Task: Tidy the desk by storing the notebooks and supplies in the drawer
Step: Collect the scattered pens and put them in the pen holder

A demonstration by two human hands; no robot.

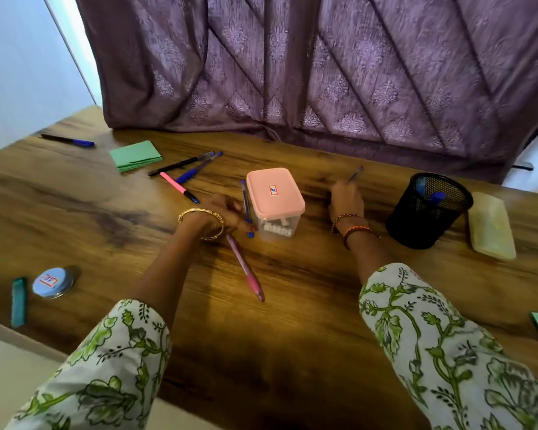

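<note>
Head view: your left hand, just left of the pink-lidded box on the worktop, grips a pink pen beside a blue pen, while your right hand, just right of the box, pinches a purple pen.

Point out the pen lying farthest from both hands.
The blue-capped black pen at the desk's far left corner, beyond the green notepad. It lies alone; every other pen sits nearer the middle or in a hand.
</note>
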